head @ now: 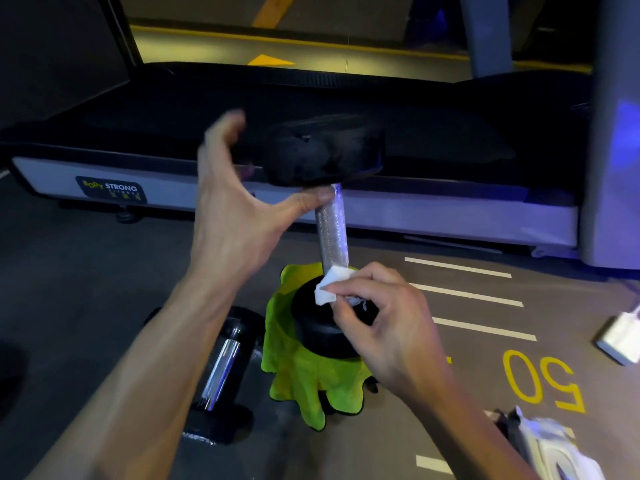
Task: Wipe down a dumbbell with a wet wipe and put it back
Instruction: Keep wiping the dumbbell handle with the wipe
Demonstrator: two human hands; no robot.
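A black dumbbell [330, 233] with a knurled silver handle stands on end on a lime-green cloth [301, 379] on the gym floor. My left hand [235, 216] grips its upper black head, thumb under it against the handle and fingers over the top, which look blurred. My right hand [384, 320] pinches a white wet wipe [329, 285] against the base of the handle, on top of the lower head.
A second dumbbell [221, 372] with a chrome handle lies on the floor left of the cloth. A treadmill [114, 178] runs across behind. A white wipe packet [550, 445] lies at bottom right, and a white object [620, 337] sits at the right edge.
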